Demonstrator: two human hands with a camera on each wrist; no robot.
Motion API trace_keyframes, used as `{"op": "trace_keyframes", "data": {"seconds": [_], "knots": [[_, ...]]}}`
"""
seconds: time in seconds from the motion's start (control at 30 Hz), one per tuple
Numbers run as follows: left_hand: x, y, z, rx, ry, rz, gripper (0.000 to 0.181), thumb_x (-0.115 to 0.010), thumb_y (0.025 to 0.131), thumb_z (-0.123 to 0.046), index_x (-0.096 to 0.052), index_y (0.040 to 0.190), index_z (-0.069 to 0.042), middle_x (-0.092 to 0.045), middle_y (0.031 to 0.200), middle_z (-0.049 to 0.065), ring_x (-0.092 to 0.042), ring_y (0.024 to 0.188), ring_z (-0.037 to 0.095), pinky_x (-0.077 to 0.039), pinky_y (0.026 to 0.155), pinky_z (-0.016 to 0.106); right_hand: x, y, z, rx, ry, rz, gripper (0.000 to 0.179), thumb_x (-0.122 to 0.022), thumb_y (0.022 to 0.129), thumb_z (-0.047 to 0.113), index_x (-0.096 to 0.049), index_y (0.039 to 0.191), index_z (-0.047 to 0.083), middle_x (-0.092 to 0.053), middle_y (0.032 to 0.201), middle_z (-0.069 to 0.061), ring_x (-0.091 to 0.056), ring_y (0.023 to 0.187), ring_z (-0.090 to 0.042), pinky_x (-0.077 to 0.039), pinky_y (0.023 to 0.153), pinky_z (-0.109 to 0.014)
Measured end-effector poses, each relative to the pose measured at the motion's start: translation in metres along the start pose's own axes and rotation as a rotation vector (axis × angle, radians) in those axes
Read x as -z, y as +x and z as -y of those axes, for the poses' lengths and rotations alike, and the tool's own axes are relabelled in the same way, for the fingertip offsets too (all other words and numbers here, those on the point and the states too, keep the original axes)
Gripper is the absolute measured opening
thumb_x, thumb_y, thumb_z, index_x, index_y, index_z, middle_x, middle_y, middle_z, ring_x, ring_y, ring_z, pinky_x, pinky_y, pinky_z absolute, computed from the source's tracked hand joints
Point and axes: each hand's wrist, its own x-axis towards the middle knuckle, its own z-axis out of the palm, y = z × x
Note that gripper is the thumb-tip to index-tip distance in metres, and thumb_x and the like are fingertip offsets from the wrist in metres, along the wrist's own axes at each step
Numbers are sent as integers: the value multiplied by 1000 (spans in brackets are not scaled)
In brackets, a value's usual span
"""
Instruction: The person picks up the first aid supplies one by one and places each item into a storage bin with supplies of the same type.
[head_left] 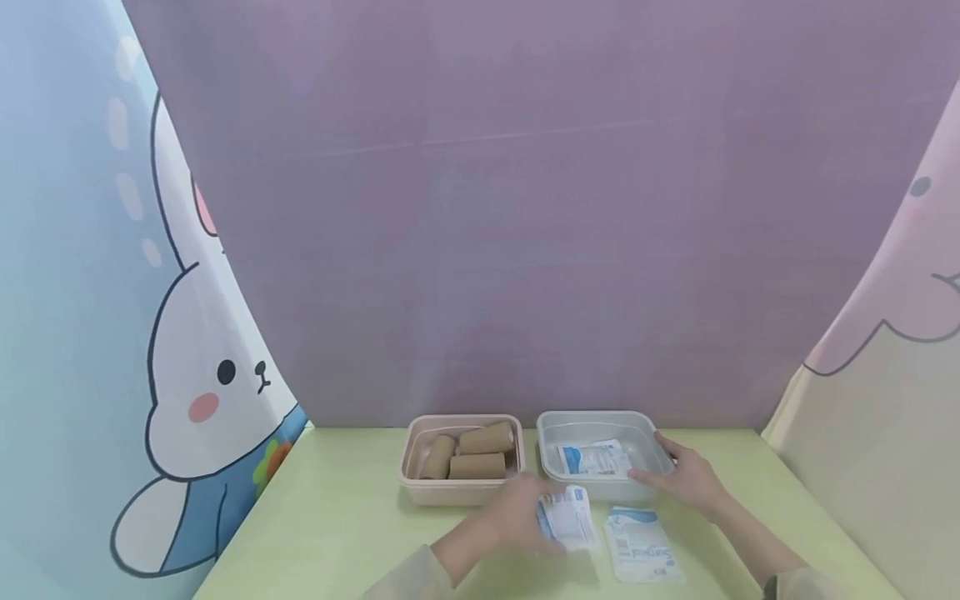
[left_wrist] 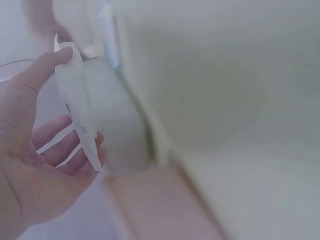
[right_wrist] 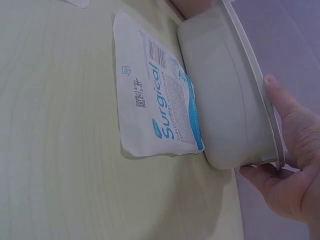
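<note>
My left hand [head_left: 517, 512] holds a white-and-blue paper packet [head_left: 573, 518] in front of the white plastic box [head_left: 618, 490]. In the left wrist view, the thumb and fingers pinch that packet [left_wrist: 75, 92] by its opposite edges. At the box's right side, my right hand [head_left: 692, 481] grips the rim, as the right wrist view also shows, with the hand [right_wrist: 295, 160] at the box's edge [right_wrist: 272, 120]. Inside the box lies another packet [head_left: 596, 457]. A further packet [head_left: 642, 546], printed "Surgical", lies flat on the table just in front of the box.
Left of the white box stands a pink plastic box [head_left: 459, 495] with brown cardboard rolls [head_left: 480, 466] in it. Both boxes stand near the far edge of the pale green table [head_left: 337, 517]. A purple cloth [head_left: 480, 250] hangs behind, and printed curtains [head_left: 202, 433] flank the table.
</note>
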Motion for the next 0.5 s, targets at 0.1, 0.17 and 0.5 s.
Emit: {"op": "trace_keyframes", "data": {"seconds": [0.1,0.17,0.5], "knots": [[18,8,0,-5,-7,-32,84,-100,69,-43,-69,141,-11,-76,132,5,-67,101,6,-57,93,23,0,2,-1,-5,7,6,110,-86,87,52,-34,159,-13,-46,153,-41,-48,142,-58,-48,114,-64],[27,13,1,24,-33,-40,85,-99,70,-41,-68,143,-11,-75,134,8,-62,93,3,-54,82,16,0,3,-1,-7,13,8,110,-86,87,52,-34,159,-13,-46,154,-41,-48,142,-58,-48,114,-65],[40,53,12,142,-149,-46,84,-96,78,-36,-61,150,-10,-75,120,5,-56,79,2,-52,70,16,0,1,0,-12,20,8,109,-86,86,51,-35,159,-12,-45,155,-40,-47,143,-58,-46,115,-66]]}}
